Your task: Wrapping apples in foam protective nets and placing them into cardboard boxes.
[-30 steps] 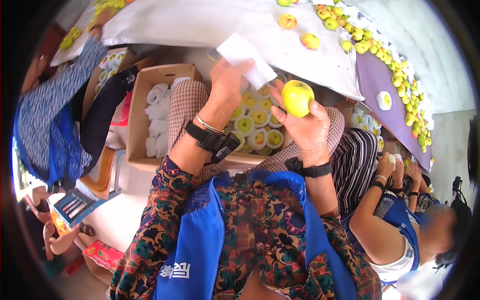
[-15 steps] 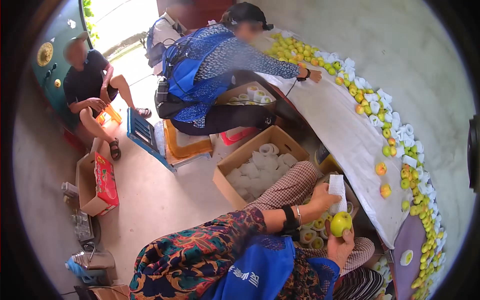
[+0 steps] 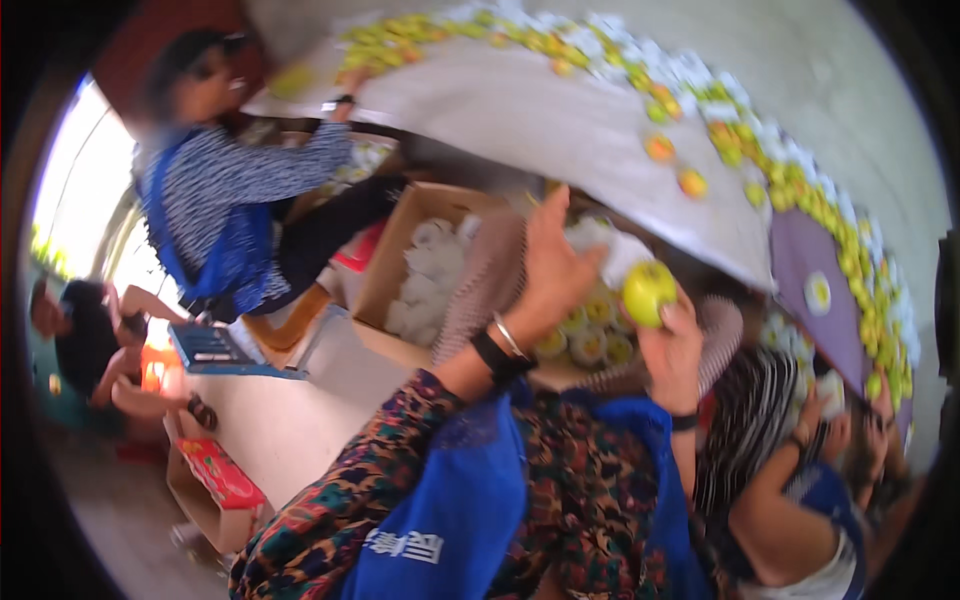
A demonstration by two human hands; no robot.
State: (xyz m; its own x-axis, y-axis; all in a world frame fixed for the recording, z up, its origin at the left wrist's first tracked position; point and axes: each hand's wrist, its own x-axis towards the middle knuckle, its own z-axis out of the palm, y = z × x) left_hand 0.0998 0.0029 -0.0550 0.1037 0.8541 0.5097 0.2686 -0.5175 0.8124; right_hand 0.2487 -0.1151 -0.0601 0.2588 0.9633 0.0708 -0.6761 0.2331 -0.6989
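Observation:
My right hand point(image 3: 672, 340) grips a yellow-green apple point(image 3: 650, 293) from below and the right. My left hand point(image 3: 557, 262) is raised to the left of the apple, its fingers stretched out and somewhat blurred. A white foam sleeve point(image 3: 625, 254) is between my left thumb and the apple; I cannot tell which hand supports it. Below my hands, a cardboard box holds several sleeved apples point(image 3: 588, 347), partly hidden by my left arm.
White foam sleeves fill another cardboard box point(image 3: 375, 310). Loose apples point(image 3: 740, 140) and sleeves line the sheet-covered surface point(image 3: 480, 90) along the wall. A co-worker point(image 3: 230, 170) reaches over its far end. Another co-worker's hands point(image 3: 835, 425) work at the right. A seated person point(image 3: 95, 330) is at the left.
My view has swung right, bringing the co-worker at the right into sight. My left hand's fingers, earlier closed on the foam sleeve, are now stretched out. The apple remains in my right hand.

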